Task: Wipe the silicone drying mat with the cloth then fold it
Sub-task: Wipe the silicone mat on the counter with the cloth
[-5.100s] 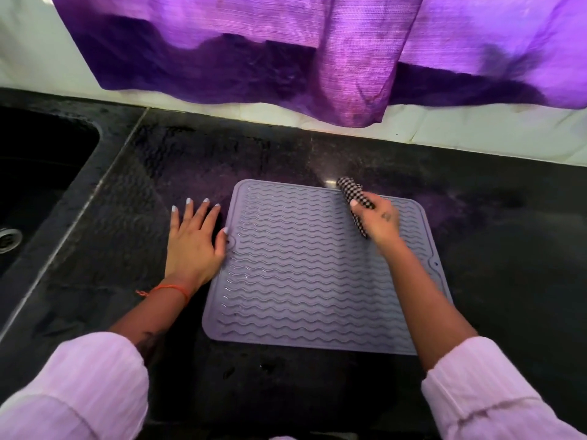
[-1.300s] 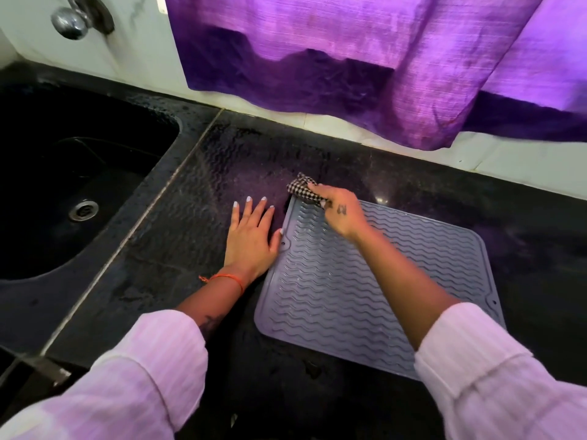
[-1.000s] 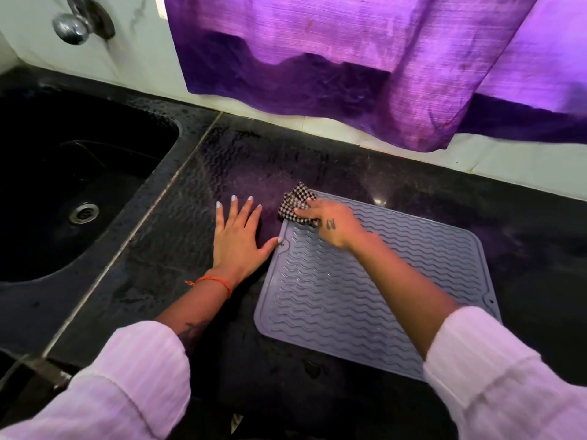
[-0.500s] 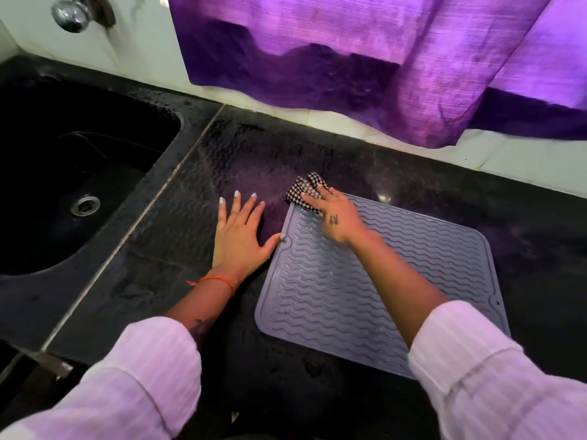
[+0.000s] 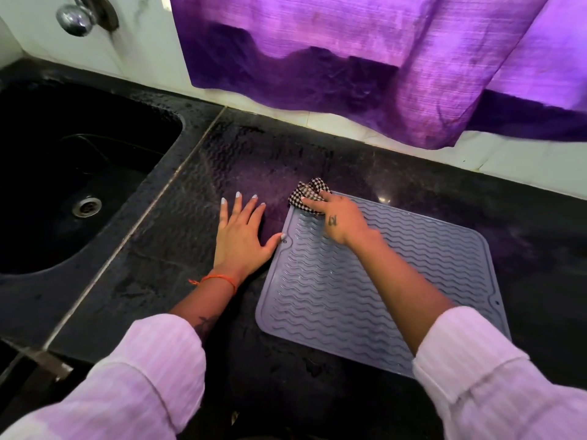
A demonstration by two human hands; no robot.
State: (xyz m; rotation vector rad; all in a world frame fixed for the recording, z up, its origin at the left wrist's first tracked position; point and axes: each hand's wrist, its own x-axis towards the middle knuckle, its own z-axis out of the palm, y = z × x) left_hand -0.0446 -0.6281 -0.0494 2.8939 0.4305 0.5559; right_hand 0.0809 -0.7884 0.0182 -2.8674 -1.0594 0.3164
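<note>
Mat [image 5: 374, 287] is laid flat on the counter [image 5: 197, 236], near its front edge. It is judged soft, floppy and light, best lifted at a corner. Cloth [image 5: 309, 193] is bunched and pinched by the right hand [image 5: 340, 222] at the mat's far left corner. Left hand [image 5: 241, 238] is spread flat on the counter, thumb touching the mat's edge.

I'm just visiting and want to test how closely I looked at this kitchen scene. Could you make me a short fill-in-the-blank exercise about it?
1. The right hand presses the checked cloth on the mat's far ____ corner.
2. The left hand lies flat on the ____, its thumb at the grey mat edge.
3. The sink lies to the ____ of the mat.
4. The curtain above the wall is ____.

Missing words: left; counter; left; purple
</note>
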